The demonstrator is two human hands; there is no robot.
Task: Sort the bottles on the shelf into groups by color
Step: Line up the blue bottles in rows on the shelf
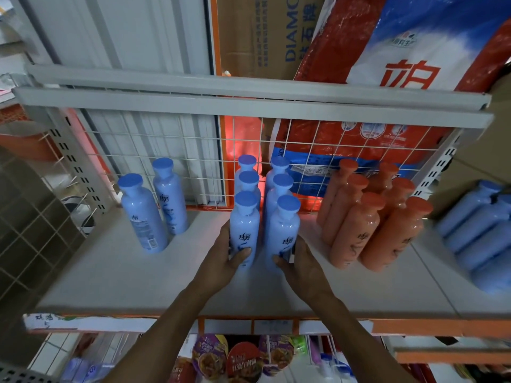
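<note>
On the white shelf (116,283) stand several blue bottles in two rows at the middle. My left hand (224,258) grips the front bottle of the left row (244,228). My right hand (301,268) grips the front bottle of the right row (283,230). Two more blue bottles (143,217) stand apart at the left, one behind the other. Several orange bottles (359,228) stand grouped at the right in two rows. All bottles are upright.
A wire grid (193,150) backs the shelf, with a large red and blue bag (387,64) and a cardboard box (262,37) behind it. More blue bottles (481,233) lie on the neighbouring shelf at the right. Instant noodle cups (243,360) sit on the shelf below.
</note>
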